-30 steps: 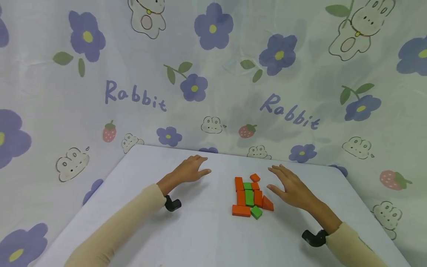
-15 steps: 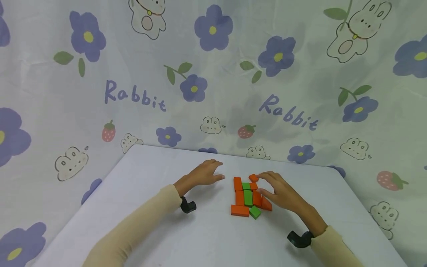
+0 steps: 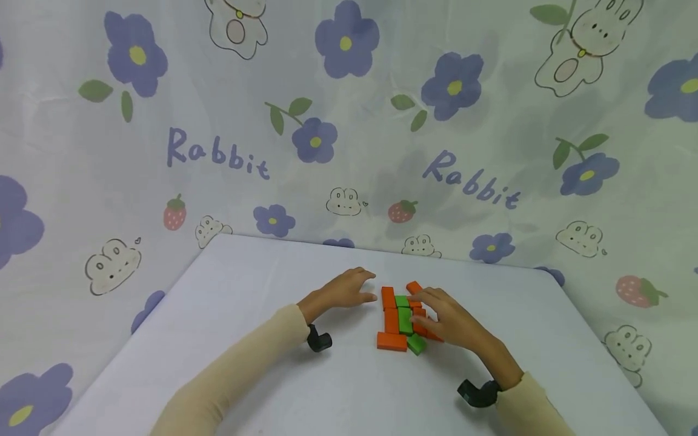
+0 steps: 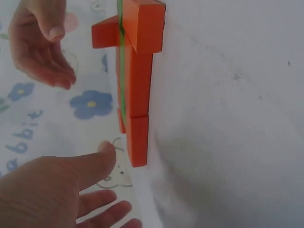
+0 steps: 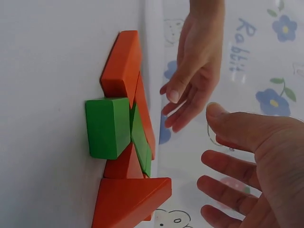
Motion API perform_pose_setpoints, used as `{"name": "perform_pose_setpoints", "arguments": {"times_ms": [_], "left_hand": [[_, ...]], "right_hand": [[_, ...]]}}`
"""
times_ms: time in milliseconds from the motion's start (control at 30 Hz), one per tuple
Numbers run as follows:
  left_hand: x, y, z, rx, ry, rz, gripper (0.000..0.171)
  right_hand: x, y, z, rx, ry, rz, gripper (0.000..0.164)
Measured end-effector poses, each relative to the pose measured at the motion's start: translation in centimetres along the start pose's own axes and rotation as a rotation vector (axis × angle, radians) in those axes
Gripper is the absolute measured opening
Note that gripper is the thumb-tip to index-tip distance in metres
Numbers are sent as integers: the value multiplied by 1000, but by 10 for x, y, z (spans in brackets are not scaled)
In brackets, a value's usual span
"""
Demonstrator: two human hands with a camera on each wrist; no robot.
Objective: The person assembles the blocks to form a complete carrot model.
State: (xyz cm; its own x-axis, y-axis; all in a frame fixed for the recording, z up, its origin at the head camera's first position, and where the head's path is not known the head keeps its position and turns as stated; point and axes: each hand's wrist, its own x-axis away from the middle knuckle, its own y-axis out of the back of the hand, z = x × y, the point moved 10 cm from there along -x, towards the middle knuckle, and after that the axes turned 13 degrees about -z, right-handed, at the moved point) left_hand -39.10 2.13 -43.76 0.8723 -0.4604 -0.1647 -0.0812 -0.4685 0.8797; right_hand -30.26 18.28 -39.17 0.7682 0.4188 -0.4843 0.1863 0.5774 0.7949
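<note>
Orange and green toy blocks lie flat in a cluster on the white table. In the head view, orange blocks point(image 3: 391, 321) line its left side, a green block point(image 3: 405, 321) is in the middle, and a crosswise orange block point(image 3: 391, 341) lies at the front beside a green cube-like block point(image 3: 417, 344). My left hand point(image 3: 349, 289), fingers spread and relaxed, hovers just left of the cluster, holding nothing. Over the right side is my right hand point(image 3: 444, 315), partly covering the orange blocks there. In the right wrist view its fingers hold nothing, near an orange wedge block point(image 5: 130, 202).
The white table point(image 3: 305, 387) extends around the blocks on all sides. Behind it hangs a curtain point(image 3: 371, 163) printed with flowers and rabbits. A black wrist camera point(image 3: 319, 339) sits below the left wrist, another black camera point(image 3: 478, 393) below the right.
My left hand has moved right toward the cluster. My right hand has come in leftward from beside the blocks to over their right side. The blocks look nearly unchanged.
</note>
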Motion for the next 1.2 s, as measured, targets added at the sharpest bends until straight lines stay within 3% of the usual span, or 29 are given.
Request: {"name": "perform_pose_setpoints", "arguments": {"times_ms": [267,400,667,833,1200], "left_hand": [[-7,-18,-8,41,-8,35,62],[-10,-26,-8,34,-7,48,63],[-14,-30,-11,18,-60,34,60],[-15,-32,-12,8,-86,36,54],[-15,-36,-9,-32,-62,33,59]], "right_hand": [[5,-7,-7,-15,58,-20,44],[7,-13,-11,-41,39,-5,45],[7,-19,-16,-46,-47,39,47],[7,-21,-16,-54,-38,30,45],[9,-24,-20,-54,-84,30,36]]}}
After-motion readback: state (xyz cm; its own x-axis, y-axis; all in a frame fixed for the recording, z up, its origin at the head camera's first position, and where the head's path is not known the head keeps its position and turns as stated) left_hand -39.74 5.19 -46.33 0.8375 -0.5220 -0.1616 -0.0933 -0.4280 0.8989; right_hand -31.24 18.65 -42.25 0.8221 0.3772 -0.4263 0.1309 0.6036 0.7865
